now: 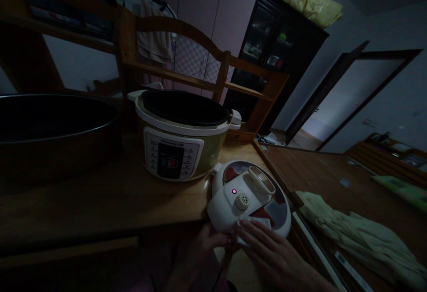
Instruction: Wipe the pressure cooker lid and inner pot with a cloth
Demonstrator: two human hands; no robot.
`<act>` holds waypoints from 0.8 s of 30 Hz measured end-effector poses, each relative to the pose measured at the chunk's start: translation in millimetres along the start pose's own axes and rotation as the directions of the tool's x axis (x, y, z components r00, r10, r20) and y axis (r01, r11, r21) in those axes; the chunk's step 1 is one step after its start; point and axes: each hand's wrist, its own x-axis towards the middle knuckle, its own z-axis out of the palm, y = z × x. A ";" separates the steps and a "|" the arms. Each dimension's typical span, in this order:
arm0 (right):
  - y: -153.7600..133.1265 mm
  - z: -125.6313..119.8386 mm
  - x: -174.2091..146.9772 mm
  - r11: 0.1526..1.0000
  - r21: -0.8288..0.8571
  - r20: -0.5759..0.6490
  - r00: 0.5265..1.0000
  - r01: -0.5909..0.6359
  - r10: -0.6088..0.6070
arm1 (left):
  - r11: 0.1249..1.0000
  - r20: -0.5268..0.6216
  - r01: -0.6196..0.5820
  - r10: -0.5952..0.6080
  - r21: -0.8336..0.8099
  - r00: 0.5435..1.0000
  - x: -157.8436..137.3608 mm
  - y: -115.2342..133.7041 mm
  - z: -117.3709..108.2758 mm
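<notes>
The white pressure cooker lid (282, 212) lies at the table's front right corner, its top handle and round steam valve facing up. My right hand (267, 245) presses a folded white tissue or cloth (263, 221) against the lid's near edge, fingers stretched over it. On the near left side of the lid, my left hand (211, 241) is curled at the rim; its fingertips are partly hidden in the dark. Behind the lid stands the green and white electric pressure cooker (208, 152), uncovered, with a dark pot inside and a control panel in front.
At the left a large dark basin (60, 149) sits on the wooden table (160, 207). A wooden shelf rail (176, 25) rises along the table's back. To the right, pale cloth (360, 234) lies on a lower brown surface. A doorway (353, 87) stands open beyond.
</notes>
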 end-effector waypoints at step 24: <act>-6.8 27.0 -35.6 0.975 0.188 -0.314 0.933 -0.121 0.177 | 0.912 -0.237 -0.125 0.031 -0.391 0.971 2.4 -10.4 4.8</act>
